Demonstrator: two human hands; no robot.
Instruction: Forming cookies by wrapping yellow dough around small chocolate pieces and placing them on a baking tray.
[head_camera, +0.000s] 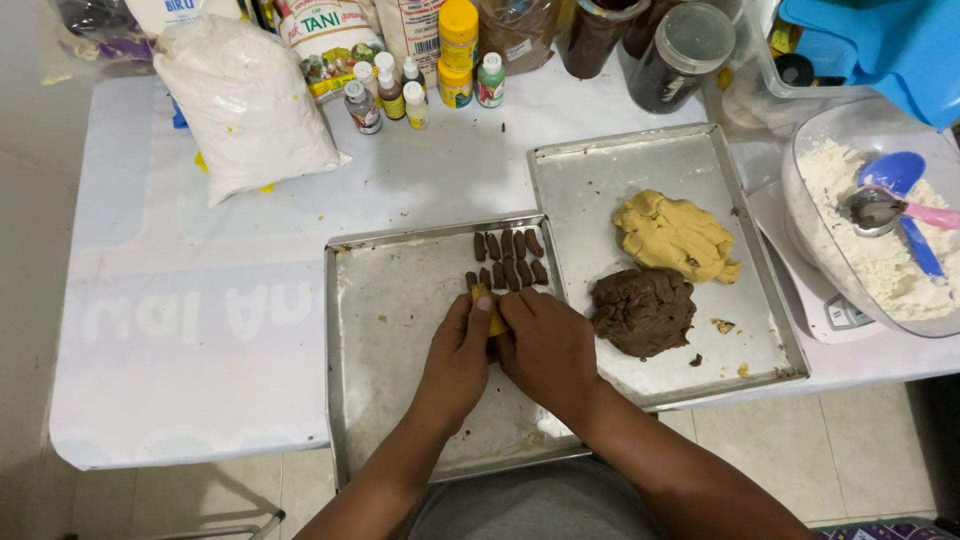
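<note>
Yellow dough piece (487, 308) pinched between fingers of left hand (458, 358) and right hand (548, 345), palms down over tray (385, 300).

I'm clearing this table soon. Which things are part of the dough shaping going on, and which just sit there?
In use: left hand, right hand, yellow dough piece, brown dough sticks, front tray, yellow dough lump, brown dough lump.

Lying about: flour bag, small bottles, flour bowl, dark jars.

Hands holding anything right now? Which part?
Yes. Both hands, left hand and right hand, pinch one small yellow dough piece between their fingertips over the near tray. The grip covers its lower part; only the top end shows.
</note>
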